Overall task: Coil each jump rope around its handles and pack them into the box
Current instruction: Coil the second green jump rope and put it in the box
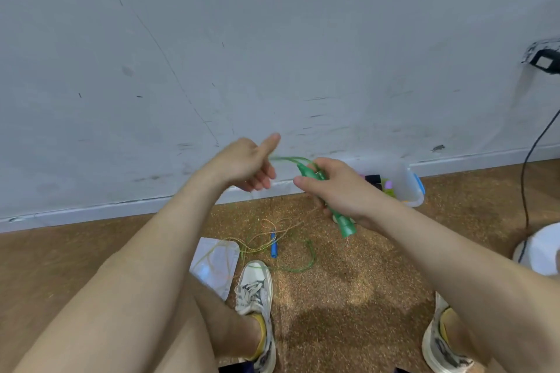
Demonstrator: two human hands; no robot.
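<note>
Two green handles (306, 172) lie side by side in the right hand (342, 191), whose fingers are wrapped round their middle. The tapered tops stick out above the thumb and forefinger, and the butt ends poke out below the heel of the palm. From those tops the green cord (288, 159) arcs across to the left hand (245, 165), which is held just beside the right one at about the same height. The left thumb points up and away and the fingers curl loosely under. The cord reaches the gap between thumb and fingers, but it is blurred there, so I cannot tell whether the fingers pinch it or it only passes over them. More of the green cord hangs down and loops over the brown floor (348, 281) between the feet. There it is tangled with a multicoloured cord (272, 222) that ends in a blue handle (274, 247). A clear plastic lid (216, 260) lies flat just beside the left shoe (256, 285). The box (409, 188), clear with a blue latch, stands against the wall (272, 39) behind the right hand, with a few coloured things inside.
</note>
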